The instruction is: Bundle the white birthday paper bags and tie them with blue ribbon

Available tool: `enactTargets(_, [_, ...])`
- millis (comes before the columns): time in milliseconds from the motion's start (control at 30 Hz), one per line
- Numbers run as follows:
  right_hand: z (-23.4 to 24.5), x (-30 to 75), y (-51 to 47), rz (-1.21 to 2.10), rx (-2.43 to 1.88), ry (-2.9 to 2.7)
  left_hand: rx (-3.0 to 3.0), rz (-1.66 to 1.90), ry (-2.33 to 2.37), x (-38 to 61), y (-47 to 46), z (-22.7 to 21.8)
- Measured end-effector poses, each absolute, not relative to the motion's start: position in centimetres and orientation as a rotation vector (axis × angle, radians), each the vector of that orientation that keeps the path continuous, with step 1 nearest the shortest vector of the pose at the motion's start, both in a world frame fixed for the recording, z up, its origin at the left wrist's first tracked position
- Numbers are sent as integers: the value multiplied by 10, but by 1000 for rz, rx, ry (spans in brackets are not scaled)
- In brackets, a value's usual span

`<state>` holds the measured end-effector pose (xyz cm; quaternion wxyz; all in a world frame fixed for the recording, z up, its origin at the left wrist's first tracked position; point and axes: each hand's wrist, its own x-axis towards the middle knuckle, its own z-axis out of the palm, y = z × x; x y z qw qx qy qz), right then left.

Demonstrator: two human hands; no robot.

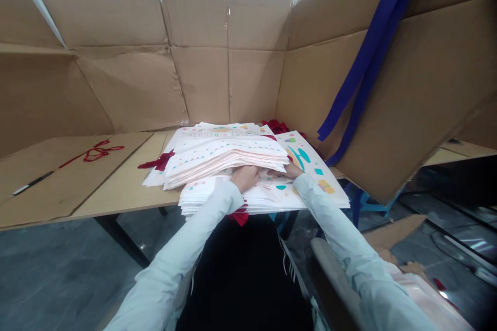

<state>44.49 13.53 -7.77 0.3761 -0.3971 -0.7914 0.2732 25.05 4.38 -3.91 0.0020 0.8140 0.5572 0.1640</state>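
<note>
A stack of flat white printed sheets or bags [229, 154] lies on the table, with coloured birthday patterns and its front edge arched up. Beneath and in front of it is a lower pile of similar white pieces [209, 194], reaching past the table's front edge. My left hand [245, 178] is at the raised front edge, between the two piles, with its fingers curled in; what they hold is hidden. My right hand [293, 170] reaches under the upper stack's right corner, its fingers mostly covered. Dark red ribbon [160, 161] sticks out at the left of the stack.
Cardboard walls [200, 83] enclose the table's back and right side. Blue straps [363, 70] hang down the right panel. A black-and-white stick [33, 183] with a red cord [101, 151] lies at left. More red ribbon [275, 126] is behind the stack.
</note>
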Motion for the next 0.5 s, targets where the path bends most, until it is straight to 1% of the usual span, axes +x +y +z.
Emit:
enactTargets(133, [-79,444,138,698,-1073,-2048,2525,511,1739,250,43,-38])
enactTargets(233, [-76,444,137,697,-1098,-2009,2453,480,1841,251,44,-38])
enactTargets(333, [-71,444,131,748,-1044,-2043,2436,519,1926,251,45,-39])
enactTargets(433, [-67,443,125,824,-964,-2103,2461,540,1914,251,47,-40])
enactTargets(500, [-64,442,122,817,-952,-2132,2482,554,1903,251,48,-41])
